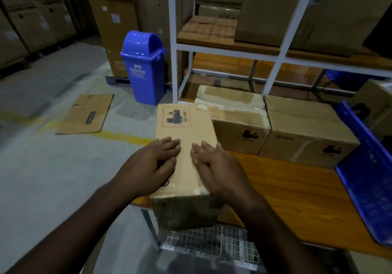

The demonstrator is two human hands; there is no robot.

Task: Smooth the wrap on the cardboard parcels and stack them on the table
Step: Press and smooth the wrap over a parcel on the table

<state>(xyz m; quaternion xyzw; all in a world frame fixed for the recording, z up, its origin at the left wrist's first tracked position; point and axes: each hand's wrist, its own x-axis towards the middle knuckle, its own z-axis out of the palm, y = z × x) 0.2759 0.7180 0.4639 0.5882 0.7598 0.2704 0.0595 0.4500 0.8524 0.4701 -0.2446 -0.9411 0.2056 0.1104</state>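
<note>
Left hand (156, 160): fingers extended, close together, lying flat on the top face of the near parcel (186, 133); nothing gripped. Right hand (214, 163): fingers likewise straight and slightly spread, palm down on the same face, just right of the left hand.

The near parcel stands at the near-left corner of the wooden table (297, 199), long axis running away from the person. Its glossy wrap shows pale wrinkles at the near edge. A red-bordered printed label sits at its far end. Two further wrapped parcels (235, 112) (305, 125) stand side by side to the far right.
</note>
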